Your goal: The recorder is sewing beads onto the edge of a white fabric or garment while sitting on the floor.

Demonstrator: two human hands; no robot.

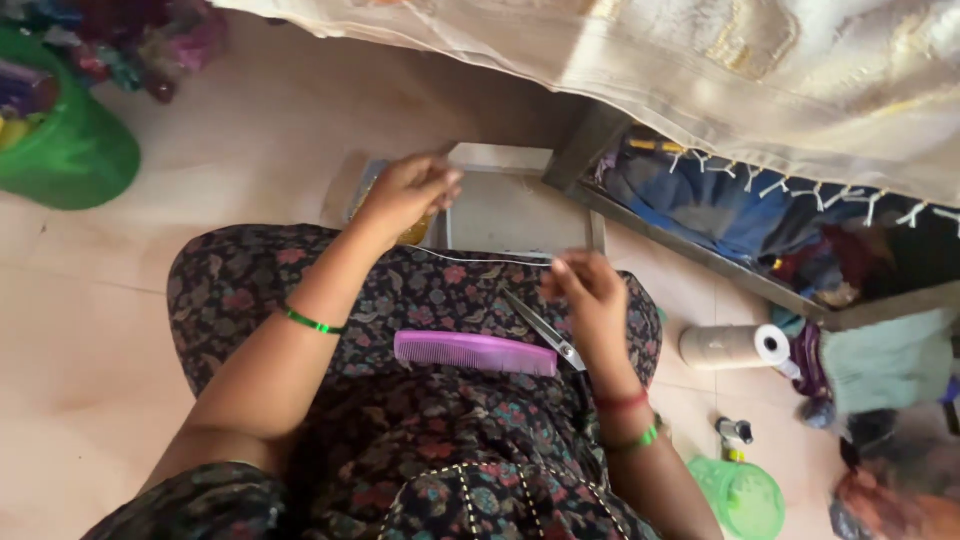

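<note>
Floral dress fabric [420,330] covers the lap, a purple comb [476,353] lying on it beside steel scissors [545,330]. A white thread [490,259] stretches taut between both hands — left hand [405,195] and right hand [590,290], fingers pinched together on its ends.

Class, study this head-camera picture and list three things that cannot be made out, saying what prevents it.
1. What the left hand pinches: its fingers cover it.
2. The scissors handles: hidden under the right hand.
3. The green bucket contents: blurred and cut off by the left edge.
</note>
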